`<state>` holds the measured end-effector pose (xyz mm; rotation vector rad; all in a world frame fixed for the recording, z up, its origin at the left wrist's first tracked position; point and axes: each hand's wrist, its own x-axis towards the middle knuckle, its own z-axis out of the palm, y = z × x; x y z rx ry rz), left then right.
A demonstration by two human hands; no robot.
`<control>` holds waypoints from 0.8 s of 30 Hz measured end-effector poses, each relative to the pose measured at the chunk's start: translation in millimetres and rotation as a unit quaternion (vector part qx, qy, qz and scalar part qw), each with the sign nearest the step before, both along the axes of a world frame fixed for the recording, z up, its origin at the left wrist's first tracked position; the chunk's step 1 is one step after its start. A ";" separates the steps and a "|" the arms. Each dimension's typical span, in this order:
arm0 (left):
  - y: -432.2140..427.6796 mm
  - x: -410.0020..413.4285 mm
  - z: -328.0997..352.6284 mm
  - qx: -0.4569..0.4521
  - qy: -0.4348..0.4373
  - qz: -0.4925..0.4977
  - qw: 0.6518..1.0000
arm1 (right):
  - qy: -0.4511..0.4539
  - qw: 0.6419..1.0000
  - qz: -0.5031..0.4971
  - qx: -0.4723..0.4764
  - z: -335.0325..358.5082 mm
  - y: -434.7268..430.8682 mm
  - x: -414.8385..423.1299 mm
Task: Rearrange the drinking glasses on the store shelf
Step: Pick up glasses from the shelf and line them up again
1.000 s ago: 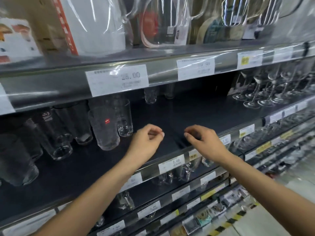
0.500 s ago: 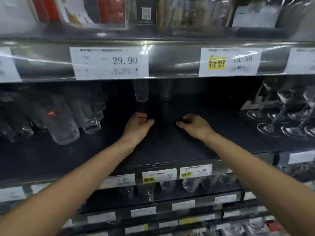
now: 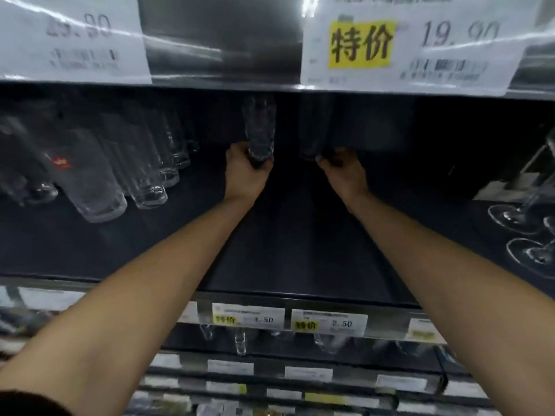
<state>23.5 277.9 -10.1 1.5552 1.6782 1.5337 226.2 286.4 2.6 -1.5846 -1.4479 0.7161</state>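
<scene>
L hand (image 3: 245, 172) grip wraps clear glass (image 3: 260, 127) base, R hand (image 3: 345, 173) grip curls on dim glass (image 3: 313, 124), far back on shelf (image 3: 285, 253).

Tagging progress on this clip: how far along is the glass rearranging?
Done: nothing visibly placed yet; the shelf middle is bare. In hand: left hand grips the textured glass at the back; right hand curls round the base of the dim glass beside it. Left: bringing both forward and setting them down; the tumbler row at left and stemware at right stand untouched.

Open lane along shelf (image 3: 294, 250); tumblers (image 3: 99, 187) flank left, stemware (image 3: 528, 235) right, upper rail (image 3: 222, 40) overhead.
</scene>
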 end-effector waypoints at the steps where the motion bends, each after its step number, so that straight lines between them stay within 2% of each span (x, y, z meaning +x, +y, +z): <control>1: 7.3 -0.7 0.0 0.003 -0.001 0.007 1.000 | 0.005 1.000 0.000 0.008 -1.2 8.2 -1.4; 5: 37.4 -2.0 0.2 0.000 -0.028 0.023 0.999 | 0.057 0.998 -0.007 0.038 -6.4 38.9 -5.2; 11: 72.6 3.7 0.7 0.029 -0.075 0.033 0.996 | 0.077 0.993 0.030 0.079 -6.8 72.3 -15.0; 14: 84.4 5.4 2.0 0.030 -0.090 0.008 0.995 | 0.084 0.991 0.017 0.101 -7.2 83.2 -16.4; 24: 91.3 5.7 7.4 0.000 -0.117 -0.030 0.993 | 0.123 0.989 0.008 0.080 -9.4 93.9 -14.3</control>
